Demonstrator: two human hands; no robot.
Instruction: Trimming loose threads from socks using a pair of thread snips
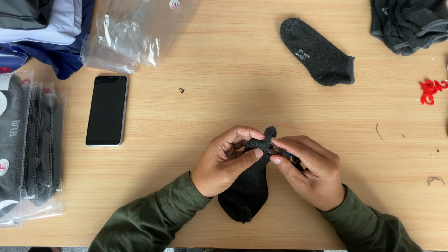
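Observation:
My left hand [225,163] and my right hand [308,170] both pinch the upper end of a dark grey sock [249,189] that lies lengthwise on the wooden table [224,93] near its front edge. The fingertips of the two hands meet at the sock's cuff. A small blue thing shows between my right fingers; I cannot tell what it is. Both arms wear olive green sleeves. A second dark grey sock [317,51] lies flat farther back, right of centre.
A black phone [107,110] lies face up at the left. Clear plastic bags [126,35] and folded clothes [42,28] sit at the back left. Bagged socks [28,144] stack at the left edge. A grey sock pile [408,23] and red plastic hooks [431,90] are at the right.

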